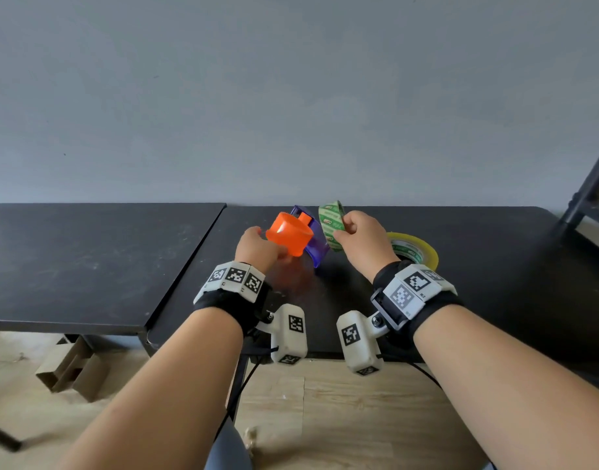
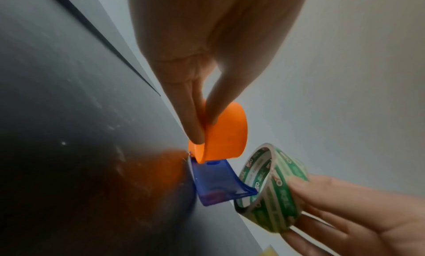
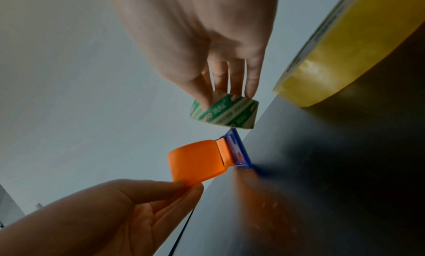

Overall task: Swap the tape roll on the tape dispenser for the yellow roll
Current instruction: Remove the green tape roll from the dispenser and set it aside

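My left hand [image 1: 257, 245] pinches the rim of the orange hub [image 1: 289, 234] of the tape dispenser, whose blue frame [image 1: 313, 245] tilts down to the black table. The wrist views show the same orange hub [image 2: 226, 132] [image 3: 195, 163] and blue frame [image 2: 216, 181] [image 3: 239, 150]. My right hand [image 1: 362, 237] holds a nearly spent green-and-white tape roll [image 1: 332, 225] just right of the dispenser, clear of the hub; thumb and fingers pinch the green roll [image 2: 273, 187] [image 3: 226, 112]. The yellow roll [image 1: 415, 249] [image 3: 326, 60] lies flat on the table behind my right hand.
Two black tables [image 1: 87, 262] meet at a seam left of the dispenser, against a grey wall. A dark shelf frame [image 1: 590, 195] stands at the far right. Cardboard pieces [image 1: 70, 368] lie on the wooden floor below.
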Demonstrator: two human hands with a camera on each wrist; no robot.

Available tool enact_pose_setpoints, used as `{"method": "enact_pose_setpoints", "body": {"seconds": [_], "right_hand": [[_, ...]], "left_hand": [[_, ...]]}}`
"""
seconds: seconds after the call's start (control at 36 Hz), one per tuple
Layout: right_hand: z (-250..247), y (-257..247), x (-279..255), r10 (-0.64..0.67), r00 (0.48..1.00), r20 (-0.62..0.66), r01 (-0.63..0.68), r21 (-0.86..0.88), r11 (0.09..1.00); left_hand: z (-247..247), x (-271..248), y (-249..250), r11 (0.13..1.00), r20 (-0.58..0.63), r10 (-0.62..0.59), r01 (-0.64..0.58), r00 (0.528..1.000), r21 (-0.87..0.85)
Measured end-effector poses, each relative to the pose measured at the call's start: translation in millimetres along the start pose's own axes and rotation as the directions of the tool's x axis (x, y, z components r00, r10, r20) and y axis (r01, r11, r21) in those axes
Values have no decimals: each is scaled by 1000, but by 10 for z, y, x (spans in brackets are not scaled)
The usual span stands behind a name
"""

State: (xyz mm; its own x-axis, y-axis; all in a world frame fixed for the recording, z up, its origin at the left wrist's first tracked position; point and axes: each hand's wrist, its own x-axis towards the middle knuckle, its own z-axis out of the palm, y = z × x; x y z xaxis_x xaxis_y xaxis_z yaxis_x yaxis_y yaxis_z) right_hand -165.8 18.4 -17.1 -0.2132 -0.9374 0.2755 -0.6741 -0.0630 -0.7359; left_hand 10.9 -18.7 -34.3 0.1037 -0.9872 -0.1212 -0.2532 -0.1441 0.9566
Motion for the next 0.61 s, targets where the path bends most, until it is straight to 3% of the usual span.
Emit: {"method": "enact_pose_setpoints", "body": {"seconds": [0.19, 0.33, 0.53, 0.61], "right_hand": [[16, -21, -41, -33, 999, 23, 34, -44, 998], [31, -43, -46, -68, 997, 19, 69, -64, 996], [-38, -65, -98, -108, 994, -6, 107, -77, 991], [-125, -67, -124, -120, 992, -35, 117, -71, 991]], "left_hand": [[-41, -216, 67, 988, 120, -66, 48, 991, 145], [-30, -231, 51, 861, 43, 38, -55, 998, 505], [59, -239, 125, 837, -34, 133, -94, 991, 539], [148, -302, 227, 823, -30, 217, -166, 976, 543]]}}
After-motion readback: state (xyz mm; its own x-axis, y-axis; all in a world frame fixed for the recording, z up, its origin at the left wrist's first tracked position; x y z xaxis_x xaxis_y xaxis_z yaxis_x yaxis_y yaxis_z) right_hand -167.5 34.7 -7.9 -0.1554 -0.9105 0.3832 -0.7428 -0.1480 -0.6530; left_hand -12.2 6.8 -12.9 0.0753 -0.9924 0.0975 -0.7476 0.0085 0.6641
